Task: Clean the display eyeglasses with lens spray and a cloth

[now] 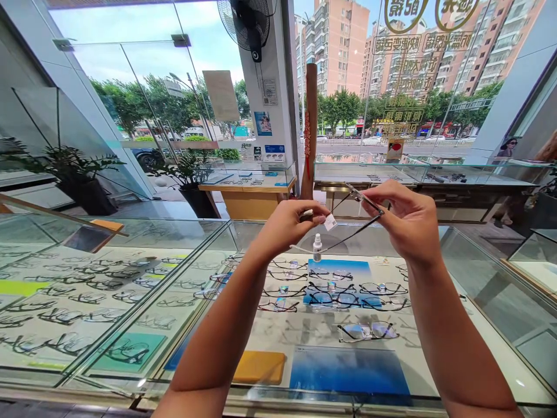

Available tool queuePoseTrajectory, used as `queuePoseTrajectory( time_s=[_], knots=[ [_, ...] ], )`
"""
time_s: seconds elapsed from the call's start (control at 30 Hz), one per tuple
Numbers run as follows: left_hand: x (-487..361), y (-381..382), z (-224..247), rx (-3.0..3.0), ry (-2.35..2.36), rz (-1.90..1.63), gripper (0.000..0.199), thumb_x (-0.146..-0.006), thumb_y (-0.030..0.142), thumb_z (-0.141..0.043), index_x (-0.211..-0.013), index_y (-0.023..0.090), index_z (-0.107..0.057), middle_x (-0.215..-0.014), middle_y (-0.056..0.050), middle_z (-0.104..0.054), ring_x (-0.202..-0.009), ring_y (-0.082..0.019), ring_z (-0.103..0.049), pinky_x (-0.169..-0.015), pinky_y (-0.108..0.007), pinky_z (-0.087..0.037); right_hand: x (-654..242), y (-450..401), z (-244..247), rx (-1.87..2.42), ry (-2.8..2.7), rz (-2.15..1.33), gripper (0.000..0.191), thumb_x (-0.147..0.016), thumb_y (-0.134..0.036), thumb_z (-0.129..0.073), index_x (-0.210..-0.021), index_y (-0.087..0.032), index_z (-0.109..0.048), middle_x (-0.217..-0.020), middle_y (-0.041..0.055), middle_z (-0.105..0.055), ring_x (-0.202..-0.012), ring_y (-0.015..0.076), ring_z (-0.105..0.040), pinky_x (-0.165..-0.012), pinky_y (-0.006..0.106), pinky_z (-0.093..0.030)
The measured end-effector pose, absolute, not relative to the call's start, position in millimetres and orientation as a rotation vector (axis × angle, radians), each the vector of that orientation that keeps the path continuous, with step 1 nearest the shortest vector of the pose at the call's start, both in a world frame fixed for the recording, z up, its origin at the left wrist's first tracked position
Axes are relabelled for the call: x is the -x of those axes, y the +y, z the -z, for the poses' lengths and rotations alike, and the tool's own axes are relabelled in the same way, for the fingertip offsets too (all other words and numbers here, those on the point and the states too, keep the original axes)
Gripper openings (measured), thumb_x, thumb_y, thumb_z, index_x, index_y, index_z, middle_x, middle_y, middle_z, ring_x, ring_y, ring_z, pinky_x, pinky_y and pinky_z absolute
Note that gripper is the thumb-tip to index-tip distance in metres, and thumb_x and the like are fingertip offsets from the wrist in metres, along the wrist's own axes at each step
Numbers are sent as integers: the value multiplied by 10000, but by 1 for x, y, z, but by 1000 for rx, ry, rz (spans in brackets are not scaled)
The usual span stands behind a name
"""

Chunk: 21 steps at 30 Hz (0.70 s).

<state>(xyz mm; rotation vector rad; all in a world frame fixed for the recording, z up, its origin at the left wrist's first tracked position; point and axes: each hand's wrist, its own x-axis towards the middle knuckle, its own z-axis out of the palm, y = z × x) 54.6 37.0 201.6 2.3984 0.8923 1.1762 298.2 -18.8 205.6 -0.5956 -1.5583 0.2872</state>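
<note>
Above the glass display case, my right hand (409, 217) pinches a pair of thin dark-framed eyeglasses (368, 204) by the front, near a hinge. One temple arm of the glasses slants down to the left, its tip pale. My left hand (291, 223) is closed, thumb against fingers, with a small white tag (331, 222) at the fingertips. A code is printed on that tag; whether it is fastened to the glasses I cannot tell. Below the hands, a small white spray bottle (317, 247) stands upright.
Several rows of eyeglasses (335, 299) lie in the display case (435, 348). A blue board (348, 371) and a yellow-orange case (260, 367) are near its front. An angled mirror (89, 237) stands at left. Beyond are another glass counter (248, 177) and a potted plant (194, 174).
</note>
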Motion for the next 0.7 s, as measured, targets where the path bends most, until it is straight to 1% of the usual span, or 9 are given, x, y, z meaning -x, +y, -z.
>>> queuePoseTrajectory(
  time_s=[0.1, 0.2, 0.27, 0.37, 0.4, 0.47, 0.57, 0.63, 0.7],
  knots=[
    [-58, 39, -198, -2421, 911, -1174, 136, -957, 269, -700, -987, 226, -825, -934, -30, -827, -861, -172, -734, -796, -321, -554, -298, -17, -204, 630, -1532, -357, 124, -916, -346, -851, -1037, -328, -873, -973, 25, -806, -930, 239, -726, -935, 455, -591],
    [-62, 44, -194, -2402, 932, -1327, 141, -963, 263, -694, -1020, 228, -818, -1018, -48, -838, -939, -193, -757, -849, -341, -567, -298, -16, -203, 605, -1488, -498, 135, -931, -345, -818, -1046, -301, -872, -1042, 39, -828, -1012, 264, -772, -1014, 489, -607],
    [-63, 47, -192, -2395, 959, -1459, 162, -958, 219, -669, -1043, 224, -807, -1047, -58, -838, -963, -202, -763, -865, -347, -571, -298, -16, -204, 598, -1457, -619, 135, -933, -334, -795, -1039, -298, -871, -1068, 34, -833, -1043, 259, -780, -1043, 482, -607],
    [-62, 51, -190, -2421, 999, -1646, 258, -911, 91, -600, -1048, 212, -782, -1049, -61, -829, -977, -204, -757, -878, -346, -565, -297, -15, -206, 611, -1422, -873, 134, -906, -350, -809, -1013, -288, -860, -1018, 31, -836, -970, 228, -782, -992, 443, -620],
    [-62, 52, -190, -2432, 1012, -1703, 277, -903, 72, -588, -1053, 211, -774, -1053, -62, -824, -984, -206, -754, -882, -347, -562, -297, -14, -206, 614, -1405, -947, 133, -889, -353, -826, -998, -280, -849, -995, 30, -836, -943, 218, -778, -975, 429, -619],
    [-60, 54, -190, -2449, 1035, -1810, 269, -919, 78, -587, -1071, 213, -765, -1055, -62, -814, -983, -210, -745, -878, -350, -556, -296, -12, -205, 626, -1362, -1048, 157, -841, -345, -871, -955, -264, -799, -963, 31, -835, -923, 207, -766, -955, 411, -614],
    [-59, 54, -191, -2464, 1058, -1946, 228, -957, 110, -599, -1075, 222, -759, -1020, -57, -800, -948, -209, -728, -850, -352, -545, -295, -8, -203, 663, -1313, -1136, 267, -780, -340, -911, -920, -251, -702, -943, 39, -829, -922, 209, -752, -952, 412, -606],
    [-58, 52, -192, -2458, 1050, -2016, 218, -962, 112, -603, -1065, 228, -756, -998, -53, -790, -932, -205, -718, -841, -352, -542, -293, -6, -201, 669, -1311, -1186, 292, -773, -345, -912, -929, -244, -687, -936, 47, -821, -939, 214, -755, -962, 412, -600],
    [-58, 50, -193, -2428, 1038, -2072, 208, -958, 111, -618, -1056, 234, -754, -987, -50, -782, -932, -203, -712, -848, -351, -543, -291, -4, -200, 660, -1315, -1223, 274, -781, -341, -906, -930, -238, -701, -941, 48, -814, -955, 212, -760, -960, 397, -596]
  ],
)
